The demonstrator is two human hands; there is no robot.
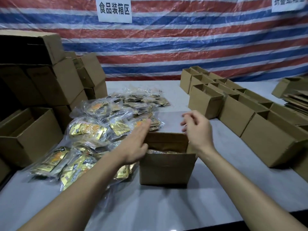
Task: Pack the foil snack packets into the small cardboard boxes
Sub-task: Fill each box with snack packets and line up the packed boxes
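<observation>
I am gripping nothing, left hand (137, 140) flat with fingers straight, right hand (198, 132) loosely curled, both hovering at the rim of the open small box (166, 167) holding packets (160, 152), and I am aiming to pinch one foil packet (119, 126) cleanly from the bagged heap (90, 129) just beyond its left wall.

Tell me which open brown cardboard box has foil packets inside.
The brown cardboard box nearest the camera, between the left hand and right hand: foil packets show inside. The rowed open boxes at right show none.

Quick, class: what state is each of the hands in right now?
Left hand: open, flat, holding nothing.
Right hand: open, loosely curled above the open box, holding nothing.
</observation>
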